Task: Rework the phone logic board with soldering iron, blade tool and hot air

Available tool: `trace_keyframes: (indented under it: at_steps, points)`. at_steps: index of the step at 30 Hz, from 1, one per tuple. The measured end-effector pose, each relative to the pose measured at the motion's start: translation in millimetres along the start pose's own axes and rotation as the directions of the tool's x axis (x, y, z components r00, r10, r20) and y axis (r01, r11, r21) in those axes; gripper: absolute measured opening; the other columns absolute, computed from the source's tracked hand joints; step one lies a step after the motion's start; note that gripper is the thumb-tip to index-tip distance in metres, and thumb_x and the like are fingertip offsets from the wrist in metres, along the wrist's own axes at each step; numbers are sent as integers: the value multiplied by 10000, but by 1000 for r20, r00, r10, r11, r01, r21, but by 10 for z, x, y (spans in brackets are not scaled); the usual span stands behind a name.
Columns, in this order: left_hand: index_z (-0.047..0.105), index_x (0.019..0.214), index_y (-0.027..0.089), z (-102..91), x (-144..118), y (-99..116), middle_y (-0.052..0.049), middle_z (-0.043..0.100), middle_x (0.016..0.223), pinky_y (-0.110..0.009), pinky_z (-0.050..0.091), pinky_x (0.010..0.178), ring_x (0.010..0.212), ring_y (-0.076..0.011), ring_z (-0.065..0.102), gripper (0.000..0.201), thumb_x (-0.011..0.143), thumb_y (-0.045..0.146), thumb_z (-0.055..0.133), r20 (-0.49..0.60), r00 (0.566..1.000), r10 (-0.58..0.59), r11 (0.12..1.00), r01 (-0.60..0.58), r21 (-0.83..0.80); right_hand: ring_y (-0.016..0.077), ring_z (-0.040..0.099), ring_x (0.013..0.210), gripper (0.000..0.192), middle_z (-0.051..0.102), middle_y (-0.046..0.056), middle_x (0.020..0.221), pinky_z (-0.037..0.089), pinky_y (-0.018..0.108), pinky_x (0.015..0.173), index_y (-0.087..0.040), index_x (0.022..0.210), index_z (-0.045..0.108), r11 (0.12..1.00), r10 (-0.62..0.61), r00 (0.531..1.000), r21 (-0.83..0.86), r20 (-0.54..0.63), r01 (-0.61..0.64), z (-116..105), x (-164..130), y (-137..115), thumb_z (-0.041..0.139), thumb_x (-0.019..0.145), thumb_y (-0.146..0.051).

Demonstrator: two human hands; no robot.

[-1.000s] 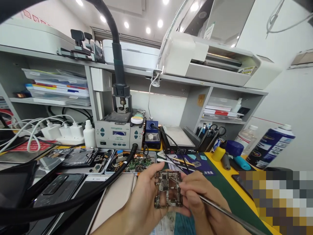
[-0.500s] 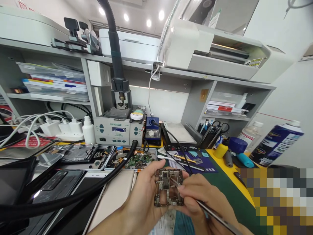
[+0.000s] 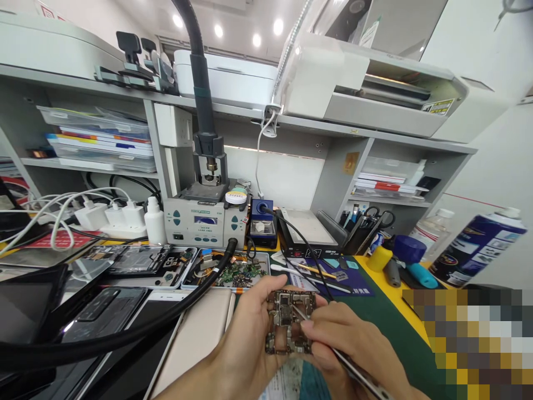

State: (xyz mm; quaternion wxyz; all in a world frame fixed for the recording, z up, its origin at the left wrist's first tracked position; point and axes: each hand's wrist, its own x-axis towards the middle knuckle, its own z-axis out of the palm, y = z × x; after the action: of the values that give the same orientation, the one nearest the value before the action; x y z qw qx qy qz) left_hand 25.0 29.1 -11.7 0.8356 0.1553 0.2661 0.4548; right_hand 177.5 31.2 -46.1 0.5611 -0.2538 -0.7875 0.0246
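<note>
Up close to my chest, my left hand cradles a phone logic board, fingers curled around its left edge and thumb near the top, so the populated face tilts toward me and catches the ceiling light. My right hand is pinched shut on a pair of fine metal tweezers, held like a pen so the tips come in slantwise and land near the middle of the board, by the dark square chip (whether the tips grip anything there is too small to tell). Both hands meet at the board, which steadies the tips.

Beyond them, still from the head camera, the green work mat lies under my hands. A black hose sweeps across the left, over opened phones and a tray of loose parts, back to the hot-air rework station, parked within reach. An aerosol can stands off to the right, clear of my elbow.
</note>
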Motion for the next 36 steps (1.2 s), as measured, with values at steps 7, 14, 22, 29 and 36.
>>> trace_keyframes:
  at_steps: [7, 14, 22, 29, 36]
  points:
    - [734, 973, 111, 8, -3, -3, -77, 734, 731, -234, 498, 559, 576, -177, 666, 327, 959, 369, 532, -22, 999, -28, 999, 27, -36, 194, 728, 710, 161, 745, 45, 812, 604, 341, 716, -280, 1040, 648, 1000, 5, 1000, -11, 23, -5, -59, 17, -11, 498, 1068, -327]
    - [718, 1038, 58, 49, 48, 32, -138, 744, 791, -357, 588, 744, 682, -235, 715, 490, 1029, 422, 390, -59, 997, 48, 993, -54, -102, 181, 749, 689, 293, 799, 23, 923, 621, 279, 629, -347, 1262, 638, 984, 163, 987, -82, 17, -161, -318, 93, -41, 542, 1026, -203]
    - [709, 998, 142, 60, 63, 11, -96, 748, 838, -370, 573, 837, 753, -224, 723, 316, 1006, 337, 461, -131, 987, 92, 971, -119, -209, 291, 775, 900, 394, 771, 140, 1044, 660, 369, 706, -182, 1214, 572, 960, -5, 976, -271, 219, 66, -137, 116, 72, 721, 892, -353]
    - [724, 998, 95, 41, 53, 1, -120, 744, 848, -378, 555, 806, 771, -246, 710, 326, 982, 305, 476, -115, 980, 160, 959, -182, -215, 296, 726, 1070, 489, 709, 126, 1215, 656, 402, 800, -234, 1295, 521, 944, 160, 957, -321, 244, -76, -66, 3, 92, 682, 833, -239]
    - [710, 1042, 102, 4, 43, 112, -129, 714, 816, -404, 542, 770, 736, -271, 699, 576, 1005, 583, 396, 70, 997, 31, 980, -16, -196, 319, 601, 1254, 569, 638, 135, 1317, 540, 514, 1016, -227, 1344, 512, 959, 55, 963, -283, 262, 22, -131, 20, 157, 612, 790, -141]
